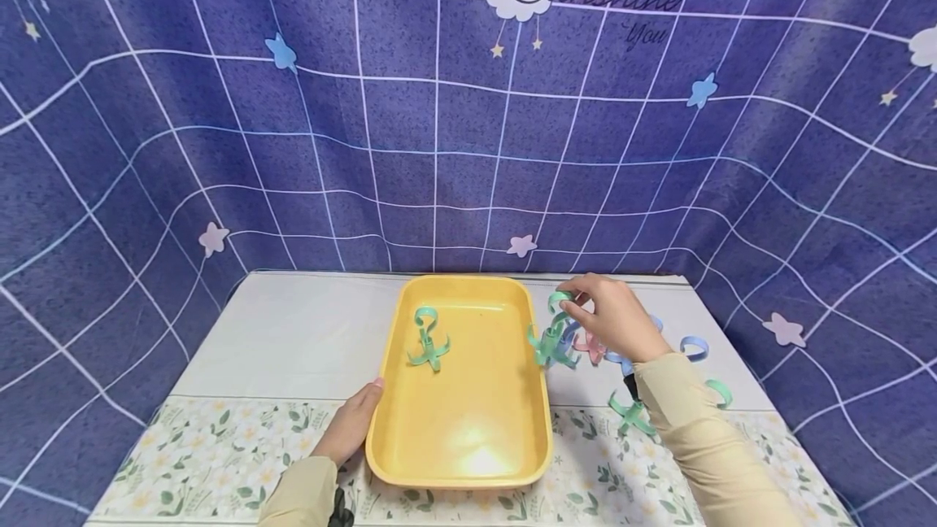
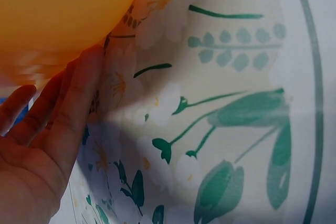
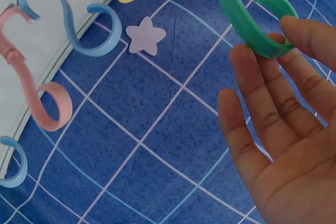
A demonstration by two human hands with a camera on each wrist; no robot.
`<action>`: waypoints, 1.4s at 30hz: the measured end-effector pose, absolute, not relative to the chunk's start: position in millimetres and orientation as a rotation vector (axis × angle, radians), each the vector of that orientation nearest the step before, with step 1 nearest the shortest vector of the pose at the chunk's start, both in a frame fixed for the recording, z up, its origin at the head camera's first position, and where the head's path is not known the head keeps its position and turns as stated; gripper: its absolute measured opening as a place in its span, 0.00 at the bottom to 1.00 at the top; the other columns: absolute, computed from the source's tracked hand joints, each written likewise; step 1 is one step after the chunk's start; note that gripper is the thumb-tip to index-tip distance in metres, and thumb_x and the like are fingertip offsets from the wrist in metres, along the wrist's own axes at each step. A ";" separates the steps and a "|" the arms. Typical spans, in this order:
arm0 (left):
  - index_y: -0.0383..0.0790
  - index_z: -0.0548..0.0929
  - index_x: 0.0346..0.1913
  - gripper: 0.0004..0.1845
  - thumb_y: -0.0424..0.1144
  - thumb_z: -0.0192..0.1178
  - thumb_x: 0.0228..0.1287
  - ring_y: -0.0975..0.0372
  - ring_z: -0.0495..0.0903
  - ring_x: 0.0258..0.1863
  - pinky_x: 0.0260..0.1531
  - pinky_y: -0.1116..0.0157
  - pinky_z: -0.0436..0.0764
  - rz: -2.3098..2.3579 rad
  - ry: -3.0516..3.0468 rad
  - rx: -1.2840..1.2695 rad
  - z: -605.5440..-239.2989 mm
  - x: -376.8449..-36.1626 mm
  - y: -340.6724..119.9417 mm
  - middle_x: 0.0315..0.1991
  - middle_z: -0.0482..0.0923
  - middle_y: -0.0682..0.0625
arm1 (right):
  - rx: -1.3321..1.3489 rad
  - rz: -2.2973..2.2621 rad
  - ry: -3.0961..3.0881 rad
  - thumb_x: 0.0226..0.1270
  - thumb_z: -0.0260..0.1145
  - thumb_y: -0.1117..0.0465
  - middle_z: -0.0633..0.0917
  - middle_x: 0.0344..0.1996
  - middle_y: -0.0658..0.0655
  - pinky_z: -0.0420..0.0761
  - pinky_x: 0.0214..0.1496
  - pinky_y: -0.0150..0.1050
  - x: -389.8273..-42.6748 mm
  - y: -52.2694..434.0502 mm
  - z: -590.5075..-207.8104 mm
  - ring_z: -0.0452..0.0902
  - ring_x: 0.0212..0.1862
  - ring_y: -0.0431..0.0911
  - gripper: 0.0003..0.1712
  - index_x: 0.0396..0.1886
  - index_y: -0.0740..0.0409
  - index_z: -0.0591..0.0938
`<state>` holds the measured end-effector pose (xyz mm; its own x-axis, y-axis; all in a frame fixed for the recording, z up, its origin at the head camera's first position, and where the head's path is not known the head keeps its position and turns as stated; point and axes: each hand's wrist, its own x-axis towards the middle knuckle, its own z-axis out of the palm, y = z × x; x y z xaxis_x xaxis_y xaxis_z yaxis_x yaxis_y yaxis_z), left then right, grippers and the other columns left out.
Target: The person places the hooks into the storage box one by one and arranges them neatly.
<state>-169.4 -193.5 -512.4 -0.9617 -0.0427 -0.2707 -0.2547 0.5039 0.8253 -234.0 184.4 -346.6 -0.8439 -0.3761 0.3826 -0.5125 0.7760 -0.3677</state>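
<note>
My right hand pinches the curved top of a green multi-prong hanging hook, thumb against fingertips. The hook hangs beside the right rim of the yellow tray, its prongs overlapping that rim in the head view. My left hand touches the tray's left side; in the left wrist view, its nearly straight fingers lie against the tray's outer wall. A second green hook lies in the tray's upper left.
Right of the tray lie a pink hook, blue hooks and another green hook, partly hidden by my right hand and sleeve. A blue curl and a green curl show farther right. A patterned blue curtain stands behind the table.
</note>
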 end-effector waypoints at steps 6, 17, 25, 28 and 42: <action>0.34 0.63 0.77 0.42 0.67 0.30 0.80 0.37 0.67 0.69 0.70 0.37 0.61 1.456 2.517 -0.268 -514.1 -169.8 -194.6 0.68 0.72 0.34 | 0.701 0.671 -2.695 0.68 0.71 0.65 0.88 0.44 0.58 0.84 0.49 0.52 -236.9 175.4 -346.9 0.85 0.41 0.51 0.13 0.50 0.63 0.87; 0.35 0.62 0.77 0.43 0.68 0.29 0.79 0.36 0.63 0.71 0.71 0.36 0.59 1.447 2.521 -0.267 -512.8 -170.1 -194.0 0.70 0.69 0.34 | 0.743 0.706 -2.694 0.68 0.72 0.63 0.89 0.43 0.58 0.85 0.47 0.49 -245.3 163.0 -353.1 0.86 0.39 0.48 0.13 0.50 0.62 0.87; 0.35 0.60 0.78 0.45 0.70 0.29 0.78 0.36 0.60 0.73 0.72 0.36 0.56 1.437 2.507 -0.287 -514.4 -170.3 -193.7 0.73 0.65 0.34 | 0.798 0.741 -2.645 0.65 0.74 0.65 0.89 0.43 0.58 0.85 0.45 0.46 -253.1 151.2 -361.8 0.85 0.35 0.44 0.12 0.48 0.62 0.88; 0.34 0.59 0.78 0.47 0.70 0.28 0.77 0.36 0.58 0.74 0.72 0.37 0.55 1.421 2.501 -0.296 -513.7 -170.7 -193.7 0.74 0.62 0.33 | 0.815 0.758 -2.655 0.66 0.74 0.65 0.89 0.42 0.57 0.85 0.43 0.44 -255.4 144.5 -362.2 0.84 0.35 0.43 0.11 0.47 0.62 0.88; 0.33 0.61 0.78 0.44 0.68 0.29 0.79 0.37 0.63 0.72 0.72 0.37 0.58 1.431 2.530 -0.290 -513.7 -170.7 -192.1 0.73 0.65 0.33 | 0.786 0.830 -2.697 0.66 0.73 0.66 0.88 0.35 0.54 0.84 0.40 0.40 -259.3 116.3 -369.6 0.82 0.33 0.42 0.08 0.44 0.61 0.88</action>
